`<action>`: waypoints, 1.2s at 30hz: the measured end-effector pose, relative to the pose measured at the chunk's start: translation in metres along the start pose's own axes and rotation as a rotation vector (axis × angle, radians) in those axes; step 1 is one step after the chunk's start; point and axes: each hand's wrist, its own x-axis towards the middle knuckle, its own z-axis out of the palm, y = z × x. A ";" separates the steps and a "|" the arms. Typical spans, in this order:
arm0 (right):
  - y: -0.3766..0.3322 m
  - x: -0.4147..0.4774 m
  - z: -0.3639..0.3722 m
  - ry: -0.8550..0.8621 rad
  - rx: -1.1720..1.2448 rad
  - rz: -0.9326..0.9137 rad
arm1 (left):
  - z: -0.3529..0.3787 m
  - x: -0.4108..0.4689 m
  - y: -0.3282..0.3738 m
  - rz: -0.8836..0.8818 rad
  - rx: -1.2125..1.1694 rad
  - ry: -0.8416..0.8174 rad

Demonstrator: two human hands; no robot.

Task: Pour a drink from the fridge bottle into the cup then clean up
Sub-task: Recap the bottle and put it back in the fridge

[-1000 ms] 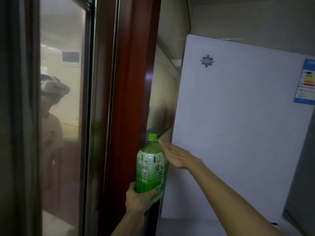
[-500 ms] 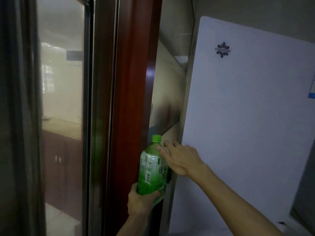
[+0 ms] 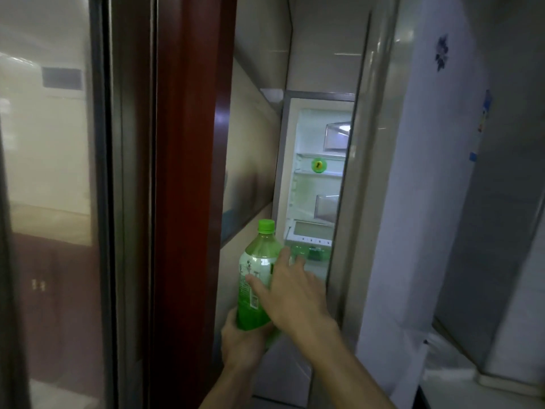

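**Operator:** Where is the bottle?

**Spotter:** Your bottle is upright just below the middle of your view, toward 6 o'clock. It is green, its green cap is on, and it is in front of the open fridge.

**Operator:** What has hold of it?

**Spotter:** Your left hand does. Its fingers are curled round the bottle's base, gripping from 6 o'clock.

**Operator:** And my other hand?

**Spotter:** Your right hand comes in from 5 o'clock with the fingers spread and nearly straight, gripping nothing. The thumb lies across the label, and the fingertips reach past the bottle's 3 o'clock side toward the fridge opening. I cannot tell whether your palm touches the bottle.

**Operator:** What else is around?

**Spotter:** The white fridge door stands swung open at 3 o'clock. Inside, a round green object sits on a lit shelf at 1 o'clock from the cap. Some green containers, too blurred to name, sit low behind your fingertips. At 9 o'clock there is a red-brown door frame, and beyond it a glass panel.
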 end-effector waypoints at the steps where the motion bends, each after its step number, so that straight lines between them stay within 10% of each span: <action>1: 0.004 0.000 0.000 0.026 0.019 0.006 | 0.002 -0.001 0.002 -0.003 0.007 -0.017; 36: 0.167 0.228 0.057 0.226 0.635 0.148 | 0.210 0.171 -0.006 0.011 0.060 -0.245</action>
